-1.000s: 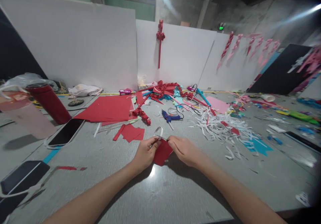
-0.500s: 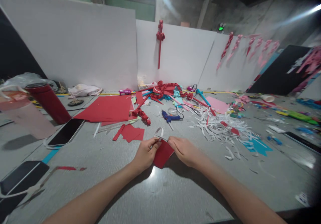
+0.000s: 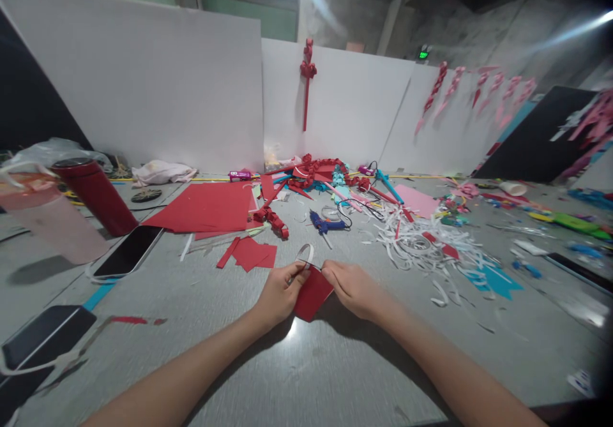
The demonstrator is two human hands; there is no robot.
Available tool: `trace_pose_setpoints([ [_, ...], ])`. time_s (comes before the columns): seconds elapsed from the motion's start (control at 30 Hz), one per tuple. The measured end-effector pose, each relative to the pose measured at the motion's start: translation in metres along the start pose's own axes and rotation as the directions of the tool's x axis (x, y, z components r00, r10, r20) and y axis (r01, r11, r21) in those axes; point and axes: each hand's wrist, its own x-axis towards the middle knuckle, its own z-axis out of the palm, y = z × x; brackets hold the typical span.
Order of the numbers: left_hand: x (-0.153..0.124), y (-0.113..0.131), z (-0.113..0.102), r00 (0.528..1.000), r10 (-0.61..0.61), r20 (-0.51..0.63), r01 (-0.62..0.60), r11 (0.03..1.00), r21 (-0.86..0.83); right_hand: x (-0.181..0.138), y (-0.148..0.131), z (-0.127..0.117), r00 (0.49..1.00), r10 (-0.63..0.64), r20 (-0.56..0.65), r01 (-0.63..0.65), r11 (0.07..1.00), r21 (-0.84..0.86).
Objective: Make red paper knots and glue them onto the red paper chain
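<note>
Single head-worn view, looking forward and down, close over the grey table (image 3: 201,299)

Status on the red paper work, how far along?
Done: a red ornament hangs on the white board; a folded red chain lies on the table. In hand: left hand and right hand pinch a small red paper piece. Left, likely: red sheet and cut scraps lie unused.

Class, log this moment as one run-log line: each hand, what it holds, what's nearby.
left hand: pinches red paper piece | right hand: pinches same piece | white strip loop: at its top edge | glue gun: beyond
</note>
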Motion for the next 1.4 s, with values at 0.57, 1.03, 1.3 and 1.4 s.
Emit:
trace_pose_setpoints([
  [0.57, -0.004, -0.004, 0.003, 0.998, -0.060, 0.028, 0.062, 0.995, -0.080, -0.002, -0.011, -0.011, 0.969, 0.138, 0.205, -0.106, 0.981, -0.161],
  [1.03, -0.003, -0.008, 0.003, 0.997, -0.063, 0.032, 0.066, 0.995, -0.077, -0.004, -0.013, -0.013, 0.973, 0.144, 0.182, -0.095, 0.962, -0.254],
  [1.3, -0.004, -0.010, 0.004, 0.995, -0.057, 0.083, 0.061, 0.997, -0.042, -0.004, -0.016, -0.013, 0.969, 0.145, 0.198, -0.085, 0.956, -0.282],
  [1.4, -0.004, -0.010, 0.004, 0.992, -0.056, 0.117, 0.058, 0.998, -0.010, -0.004, -0.015, -0.011, 0.967, 0.156, 0.202, -0.098, 0.958, -0.271],
])
